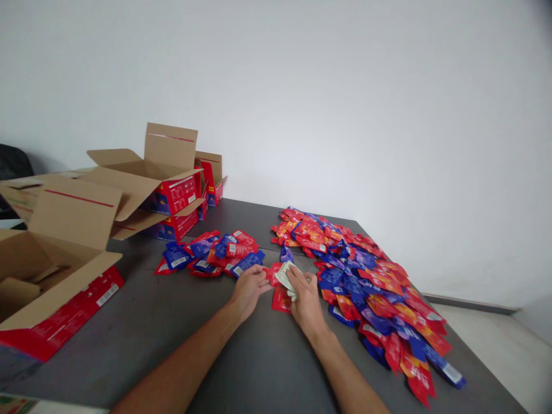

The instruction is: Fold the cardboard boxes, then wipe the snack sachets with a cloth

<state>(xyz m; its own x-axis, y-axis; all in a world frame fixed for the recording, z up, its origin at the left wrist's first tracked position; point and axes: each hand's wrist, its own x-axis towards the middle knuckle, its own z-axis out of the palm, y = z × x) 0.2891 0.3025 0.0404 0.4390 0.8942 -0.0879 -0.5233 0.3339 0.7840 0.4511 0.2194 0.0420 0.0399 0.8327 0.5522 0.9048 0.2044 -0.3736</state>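
Red pouch [273, 274] is above the table [263, 356], pinched by the left fingers [260, 275] while the right fingers [297, 280] hold pale printed slips [283, 273], the smaller pouch heap [235, 250] seemingly handled, the larger right-hand heap [366, 282] seemingly left

The table [254, 362], dark grey, extends beneath the fingers [257, 278] and beyond them towards the wall [302, 103]. The wall is plain white. The floor [495, 325], pale, lies to the right of the fingers, past the table edge; a grey skirting [470, 303] borders it there. Light is soft and diffuse.
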